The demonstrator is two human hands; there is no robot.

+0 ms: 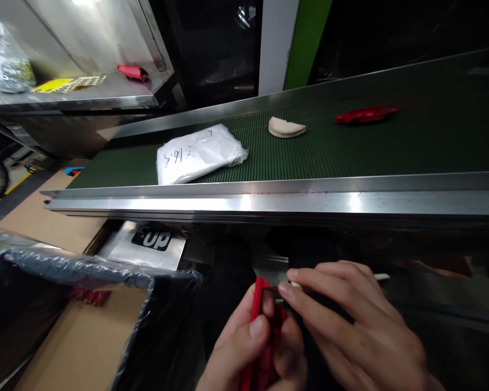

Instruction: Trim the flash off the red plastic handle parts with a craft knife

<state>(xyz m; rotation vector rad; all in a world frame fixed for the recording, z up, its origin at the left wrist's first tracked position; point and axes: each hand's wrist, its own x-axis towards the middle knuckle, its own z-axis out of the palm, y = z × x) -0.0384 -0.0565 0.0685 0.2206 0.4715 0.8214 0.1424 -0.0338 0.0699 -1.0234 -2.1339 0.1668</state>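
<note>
Low in the head view, my left hand [256, 342] is wrapped round a red plastic part [256, 307], which stands up with a straight edge between thumb and fingers. Close on its right, my right hand [350, 315] is closed round a slim tool whose pale end [382, 277] sticks out behind the fingers. Its dark, thin front seems to reach toward the red part. The fingers hide most of the tool, so its exact kind cannot be told.
A green conveyor belt [261, 157] with a metal rail [277, 202] crosses ahead. On it lie a white wrapped packet [199, 155], a cream half-round pad [286, 127] and another red part [367, 114]. A black-lined box [134, 326] stands left; a steel bench [106, 98] is behind.
</note>
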